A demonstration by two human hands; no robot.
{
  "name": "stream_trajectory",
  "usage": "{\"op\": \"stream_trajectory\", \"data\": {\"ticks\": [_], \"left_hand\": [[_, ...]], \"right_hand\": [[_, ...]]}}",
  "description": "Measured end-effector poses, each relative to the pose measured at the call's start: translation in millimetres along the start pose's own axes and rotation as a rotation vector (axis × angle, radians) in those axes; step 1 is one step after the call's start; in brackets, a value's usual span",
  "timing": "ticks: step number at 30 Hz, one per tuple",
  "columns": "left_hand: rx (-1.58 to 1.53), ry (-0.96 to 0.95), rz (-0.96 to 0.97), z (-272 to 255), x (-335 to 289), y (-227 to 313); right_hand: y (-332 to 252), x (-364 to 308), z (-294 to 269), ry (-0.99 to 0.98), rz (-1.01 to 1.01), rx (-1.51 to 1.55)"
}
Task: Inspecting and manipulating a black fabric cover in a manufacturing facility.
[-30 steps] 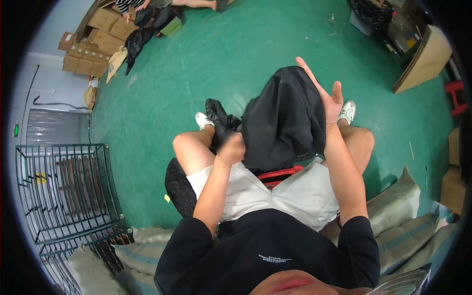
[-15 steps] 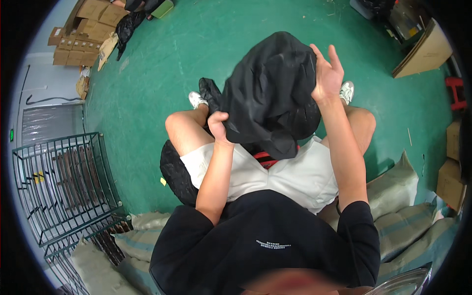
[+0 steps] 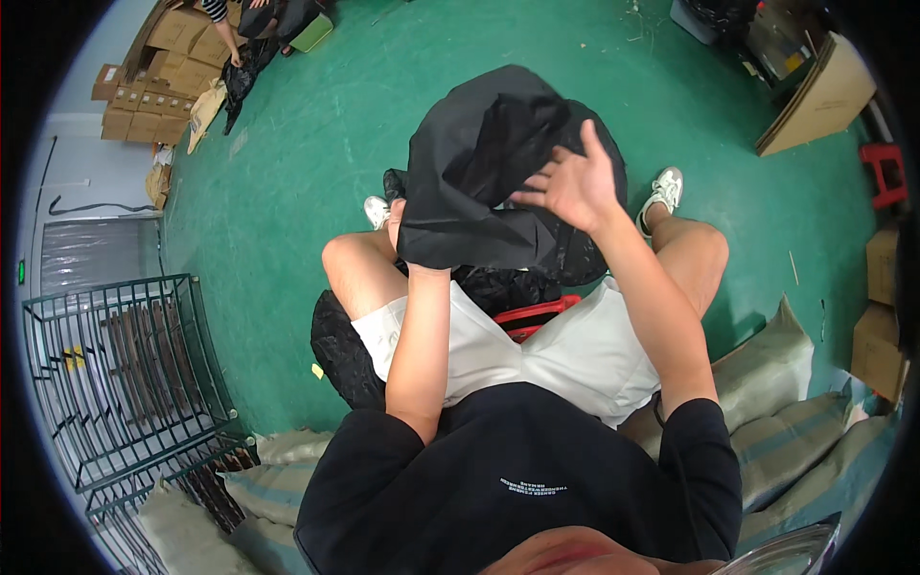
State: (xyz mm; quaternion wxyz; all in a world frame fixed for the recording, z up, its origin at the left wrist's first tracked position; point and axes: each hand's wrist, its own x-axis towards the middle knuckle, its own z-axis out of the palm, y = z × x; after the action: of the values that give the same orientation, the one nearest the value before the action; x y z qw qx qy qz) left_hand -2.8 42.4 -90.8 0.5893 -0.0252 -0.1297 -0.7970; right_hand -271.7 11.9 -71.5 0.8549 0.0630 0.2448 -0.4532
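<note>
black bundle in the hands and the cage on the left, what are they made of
Black crumpled bundle: seemingly thin woven fabric, matte with faint sheen; it folds and creases softly. Dark green wire cage: likely painted metal, given its thin straight bars in a grid.

Open green floor ahead; wire rack left, sacks right.

Brown cardboard boxes stacked upper left of frame; flattened brown carton upper right; two brown boxes at right edge; small green sign far left
</note>
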Motion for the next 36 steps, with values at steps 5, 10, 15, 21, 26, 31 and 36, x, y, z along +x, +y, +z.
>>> {"op": "stream_trajectory", "data": {"ticks": [5, 10, 15, 21, 26, 31, 36], "left_hand": [[-0.168, -0.007, -0.022, 13.4, -0.9, -1.6], [-0.158, 0.112, -0.052, 8.9, -6.4, 17.4], [0.512, 0.222, 0.036, 7.3, -12.6, 13.6], [-0.146, -0.005, -0.006, 2.2, -1.6, 6.4], [-0.168, 0.084, 0.011, 0.9, 4.6, 6.0], [-0.057, 0.113, -0.017, 15.6, 2.7, -3.1], [0.008, 0.274, -0.028, 31.2, 8.1, -14.9]], "right_hand": [[13.5, 12.4, -2.9, -0.262, -0.233, -0.311], [-10.6, 1.0, 3.0, -0.013, -0.396, -0.295], [-37.3, -20.1, 20.5, -0.125, -0.44, -0.131], [1.7, -16.5, 8.1, -0.359, -0.16, -0.091], [7.8, -22.2, 2.1, -0.2, -0.277, -0.239], [13.8, -36.8, 12.2, -0.251, -0.05, -0.276], [10.0, -45.6, 10.2, 0.152, -0.214, -0.394]]}}
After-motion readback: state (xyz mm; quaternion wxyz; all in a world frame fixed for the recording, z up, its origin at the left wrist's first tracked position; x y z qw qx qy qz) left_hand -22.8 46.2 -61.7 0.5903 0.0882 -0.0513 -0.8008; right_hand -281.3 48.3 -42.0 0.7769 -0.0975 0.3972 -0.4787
